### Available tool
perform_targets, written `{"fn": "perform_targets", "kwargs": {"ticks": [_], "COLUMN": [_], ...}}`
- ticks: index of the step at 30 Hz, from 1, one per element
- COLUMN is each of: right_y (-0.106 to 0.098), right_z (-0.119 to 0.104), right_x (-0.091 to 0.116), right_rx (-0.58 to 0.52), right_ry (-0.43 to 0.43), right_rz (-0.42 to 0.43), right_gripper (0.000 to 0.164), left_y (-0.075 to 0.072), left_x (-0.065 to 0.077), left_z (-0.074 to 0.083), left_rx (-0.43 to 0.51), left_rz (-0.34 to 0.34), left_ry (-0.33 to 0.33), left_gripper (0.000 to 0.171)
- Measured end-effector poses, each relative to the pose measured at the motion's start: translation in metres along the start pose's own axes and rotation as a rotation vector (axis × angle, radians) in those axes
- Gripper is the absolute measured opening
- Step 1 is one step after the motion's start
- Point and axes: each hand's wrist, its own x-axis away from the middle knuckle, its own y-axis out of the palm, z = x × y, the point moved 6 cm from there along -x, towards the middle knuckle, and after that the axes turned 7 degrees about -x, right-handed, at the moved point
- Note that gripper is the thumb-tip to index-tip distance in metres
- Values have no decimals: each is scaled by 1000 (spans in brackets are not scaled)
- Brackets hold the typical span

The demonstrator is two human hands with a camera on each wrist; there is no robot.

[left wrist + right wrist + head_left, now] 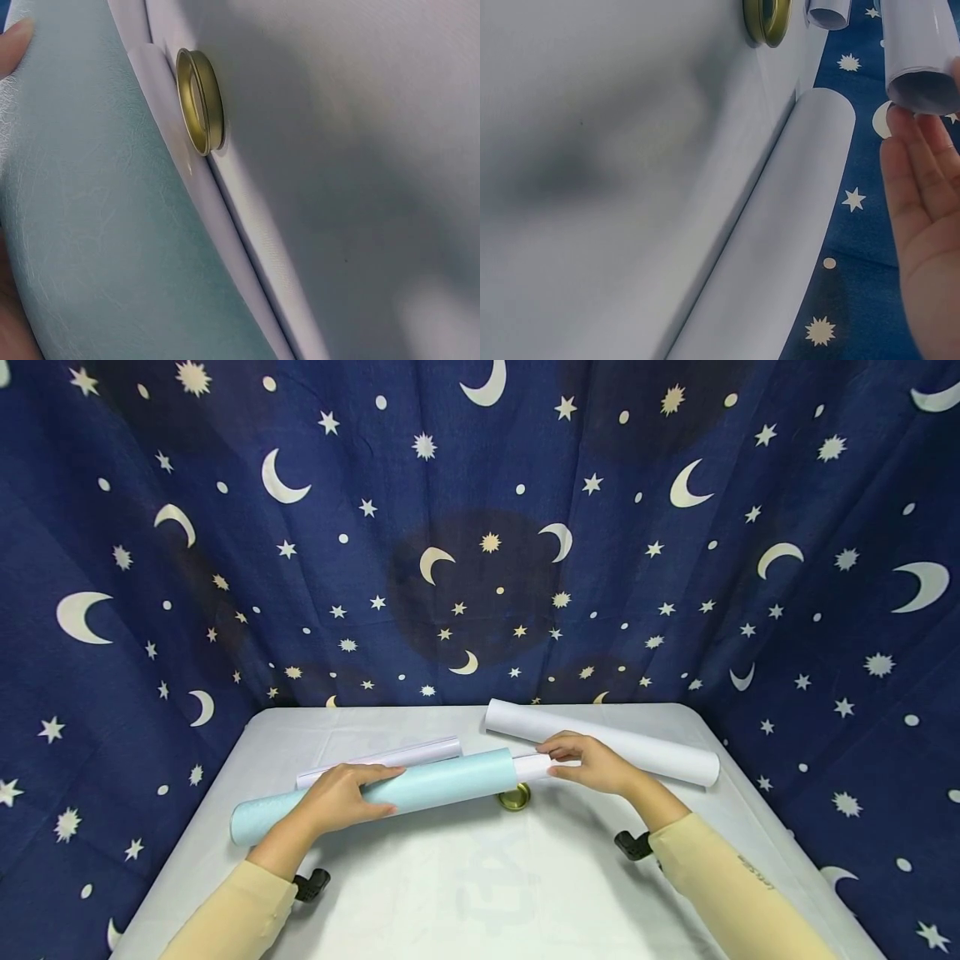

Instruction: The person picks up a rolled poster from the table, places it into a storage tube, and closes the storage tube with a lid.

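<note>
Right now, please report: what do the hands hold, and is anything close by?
Left hand grips light blue tube. Right hand pinches white paper roll sticking out of tube end. Gold lid beside tube mouth; large white roll behind.

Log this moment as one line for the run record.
left hand: holds light blue tube | right hand: pinches white paper roll at tube mouth | gold cap: on table

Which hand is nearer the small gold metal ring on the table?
Right. The right hand holds the white paper roll's end just above the small gold metal ring; the left hand grips the light blue tube farther left.
</note>
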Motion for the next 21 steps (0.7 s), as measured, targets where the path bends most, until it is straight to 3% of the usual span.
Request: {"fn": "perform_targets", "kwargs": {"ticks": [6, 21], "right_y": [-1, 5], "right_z": [27, 24], "right_x": [-3, -8], "right_rx": [-97, -185], "right_ry": [40, 49], "right_rz": [-6, -6], "right_gripper": [39, 42], "left_y": [1, 0], "left_x": [1, 0], "left_z": [0, 2], "left_rx": [12, 15], "left_rz": [-11, -2], "left_ry": [-12, 1], "left_gripper": [61, 61]}}
